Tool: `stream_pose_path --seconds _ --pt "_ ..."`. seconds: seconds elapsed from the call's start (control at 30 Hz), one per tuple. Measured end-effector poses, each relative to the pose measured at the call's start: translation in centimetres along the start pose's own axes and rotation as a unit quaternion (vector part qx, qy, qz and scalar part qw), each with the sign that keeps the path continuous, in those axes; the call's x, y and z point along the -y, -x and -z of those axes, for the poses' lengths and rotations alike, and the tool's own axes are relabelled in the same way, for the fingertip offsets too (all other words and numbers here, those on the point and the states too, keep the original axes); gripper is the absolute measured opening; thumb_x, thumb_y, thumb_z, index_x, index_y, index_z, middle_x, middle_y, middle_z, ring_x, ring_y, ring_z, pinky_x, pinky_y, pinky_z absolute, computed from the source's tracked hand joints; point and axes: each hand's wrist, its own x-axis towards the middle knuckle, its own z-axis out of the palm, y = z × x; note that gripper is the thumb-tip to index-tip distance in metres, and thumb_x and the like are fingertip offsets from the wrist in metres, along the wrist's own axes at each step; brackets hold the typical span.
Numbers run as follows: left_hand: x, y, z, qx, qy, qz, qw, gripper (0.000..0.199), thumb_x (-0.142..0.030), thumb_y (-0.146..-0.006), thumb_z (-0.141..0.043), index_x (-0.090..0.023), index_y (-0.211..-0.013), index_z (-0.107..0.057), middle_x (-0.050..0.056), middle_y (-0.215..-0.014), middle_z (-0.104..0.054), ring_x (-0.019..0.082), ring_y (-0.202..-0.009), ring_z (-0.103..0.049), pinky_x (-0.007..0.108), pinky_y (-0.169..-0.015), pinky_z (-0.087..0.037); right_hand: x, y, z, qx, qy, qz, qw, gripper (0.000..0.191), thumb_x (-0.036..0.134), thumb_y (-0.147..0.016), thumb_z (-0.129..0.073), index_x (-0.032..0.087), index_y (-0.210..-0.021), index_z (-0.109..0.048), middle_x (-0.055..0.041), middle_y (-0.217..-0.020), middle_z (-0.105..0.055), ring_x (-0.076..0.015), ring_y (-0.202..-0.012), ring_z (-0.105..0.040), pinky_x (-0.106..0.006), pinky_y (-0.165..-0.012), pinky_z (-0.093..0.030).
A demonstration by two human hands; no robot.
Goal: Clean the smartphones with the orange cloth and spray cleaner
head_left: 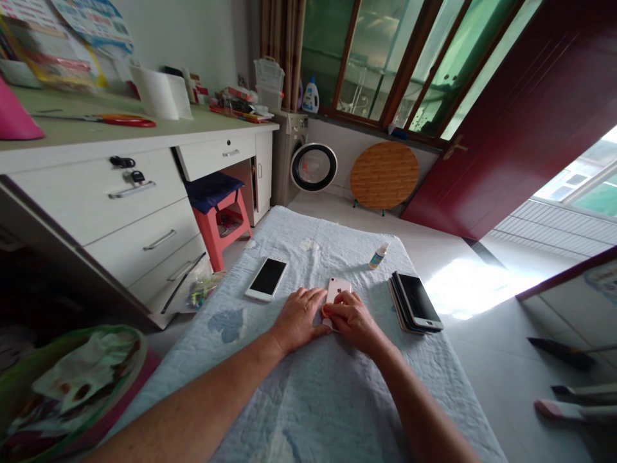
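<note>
Fingertips of the right hand (pixel 354 321) were pinched on a small orange piece (pixel 326 310), kind not determinable, against a pink iPhone (pixel 340 286) lying back up between the hands. Left hand (pixel 299 319) lay at the phone's left edge, palm down, thumb spread from the extended fingers; whether it pressed could not be told. Both forearms converged from the near side. Work surface: a pale blue quilted cloth (pixel 347 399) with darker motifs. A white smartphone (pixel 268 278) lay screen up to the left; a small spray bottle (pixel 378 255) and a stack of phones (pixel 415 302) were at right. Beyond were a white desk (pixel 139 212) with drawers, a pink stool (pixel 222 225), a washing machine (pixel 289 157), its door open, a round wooden tabletop (pixel 384 175) on edge, and a dark red door (pixel 486 128).
</note>
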Motion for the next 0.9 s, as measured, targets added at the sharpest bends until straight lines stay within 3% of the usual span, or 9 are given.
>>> stream_pose_path --seconds 0.17,0.37,0.67,0.9 --pt "-0.1 0.0 0.2 -0.007 -0.003 -0.008 1.000 0.063 -0.060 -0.078 -0.061 -0.018 -0.123 -0.054 0.011 -0.127 -0.056 0.029 -0.110 -0.052 0.041 -0.095 -0.039 0.4 1.2 1.2 0.051 -0.040 0.002 0.998 0.022 0.025 -0.090 -0.052 0.027 -0.090 -0.074 -0.0026 -0.087 -0.056 -0.0155 -0.087 -0.050 -0.027 -0.081 -0.039" --pt "-0.1 0.0 0.2 0.005 -0.018 -0.003 1.000 0.059 -0.052 -0.073 -0.070 -0.019 -0.120 -0.056 0.009 -0.129 -0.055 0.029 -0.110 -0.051 0.041 -0.095 -0.039 -0.5 1.8 2.2 0.086 -0.056 -0.008 0.995 0.021 0.026 -0.089 -0.054 0.026 -0.084 -0.074 -0.0014 -0.082 -0.057 -0.0144 -0.084 -0.052 -0.026 -0.081 -0.037" --pt "-0.1 0.1 0.3 0.016 -0.021 -0.003 1.000 0.060 -0.048 -0.072 -0.072 -0.019 -0.122 -0.056 0.010 -0.131 -0.054 0.030 -0.114 -0.048 0.043 -0.097 -0.038 -2.4 0.6 0.1 -0.065 0.005 -0.090 0.994 0.028 0.034 -0.093 -0.046 0.026 -0.093 -0.073 -0.0032 -0.084 -0.055 -0.0160 -0.083 -0.050 -0.028 -0.078 -0.039" --pt "-0.1 0.1 0.2 0.016 -0.016 -0.010 1.000 0.059 -0.048 -0.072 -0.071 -0.020 -0.122 -0.056 0.009 -0.129 -0.055 0.030 -0.113 -0.048 0.043 -0.097 -0.038 -3.1 0.0 -0.3 -0.093 0.079 -0.115 0.986 0.028 0.032 -0.094 -0.043 0.025 -0.105 -0.068 -0.0050 -0.092 -0.056 -0.0174 -0.084 -0.048 -0.028 -0.079 -0.038"
